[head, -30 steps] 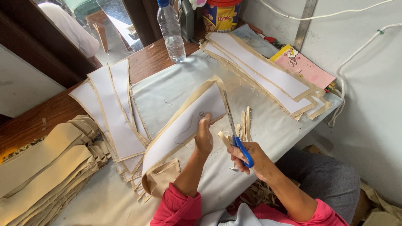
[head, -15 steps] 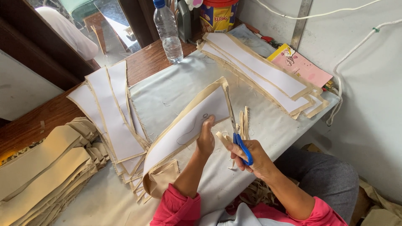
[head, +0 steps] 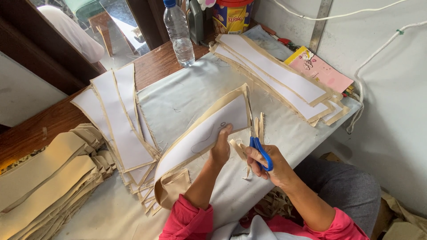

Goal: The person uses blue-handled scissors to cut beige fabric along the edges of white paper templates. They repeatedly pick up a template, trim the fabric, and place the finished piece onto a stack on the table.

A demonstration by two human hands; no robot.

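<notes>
My left hand (head: 221,149) grips the near edge of a long curved piece (head: 202,133) of tan fabric with a white paper pattern on it, which arches up off the table. My right hand (head: 269,165) holds blue-handled scissors (head: 258,142), blades pointing away along the piece's right edge. Thin tan offcut strips (head: 258,125) stick up beside the blades.
A grey cloth (head: 187,93) covers the table. Stacks of cut pieces lie at far right (head: 275,75) and left (head: 120,120); plain tan strips (head: 44,178) pile at the left edge. A water bottle (head: 179,32), a tin (head: 231,15), a pink booklet (head: 320,66) stand behind.
The scissors have advanced a little along the right edge of the piece, and the offcut strip stands longer. My left hand keeps its grip.
</notes>
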